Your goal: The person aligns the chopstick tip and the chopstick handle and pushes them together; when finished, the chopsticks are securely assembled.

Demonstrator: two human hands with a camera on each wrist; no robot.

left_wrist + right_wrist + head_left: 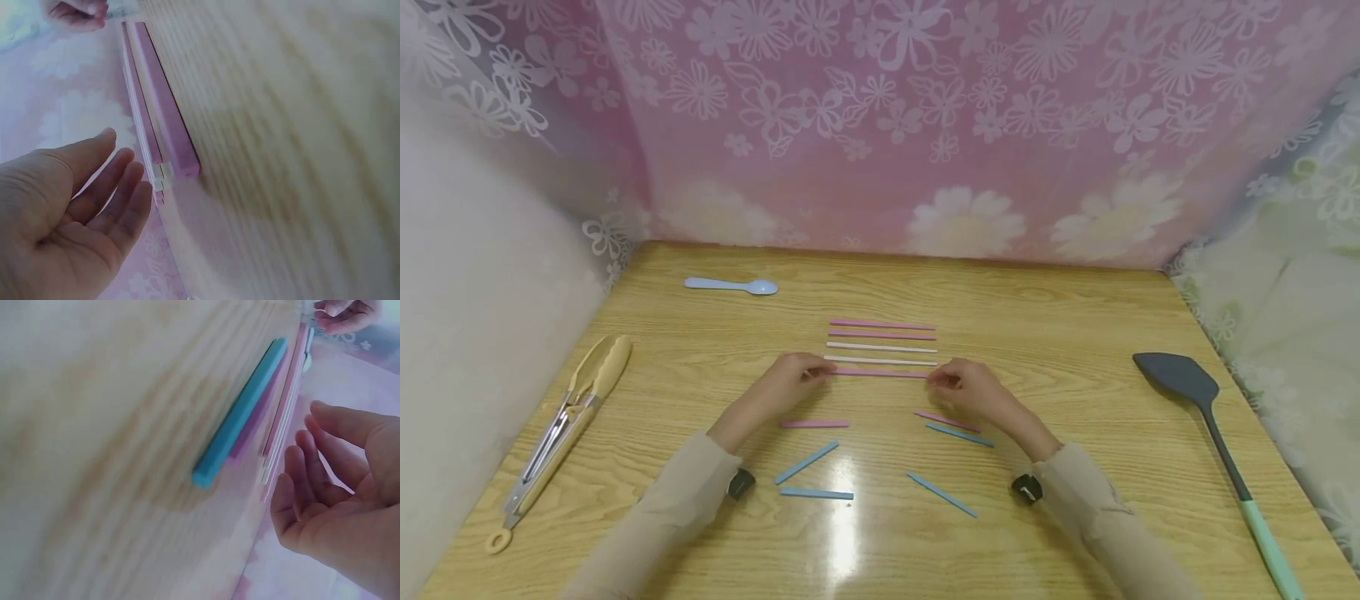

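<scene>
Several thin sticks lie in parallel across the middle of the table: pink sticks (882, 325) at the back, white sticks (882, 347) after them, and a pink stick (880, 373) at the front. My left hand (790, 379) is at the left end of that front stick, its fingertips right by the tip. At the opposite end is my right hand (966, 385). Both wrist views show thumb and fingers loosely bent and apart, with nothing between them. Nearer me, a short pink stick (816, 424) lies on the left; another pink stick (947, 421) lies beside a blue stick (959, 435) on the right.
More blue sticks (816, 494) lie closer to me. Yellow-handled tongs (565, 433) rest at the left, a pale blue spoon (730, 286) at the back left, and a dark spatula (1213, 433) with a green handle at the right. Floral cloth (887, 208) surrounds the table.
</scene>
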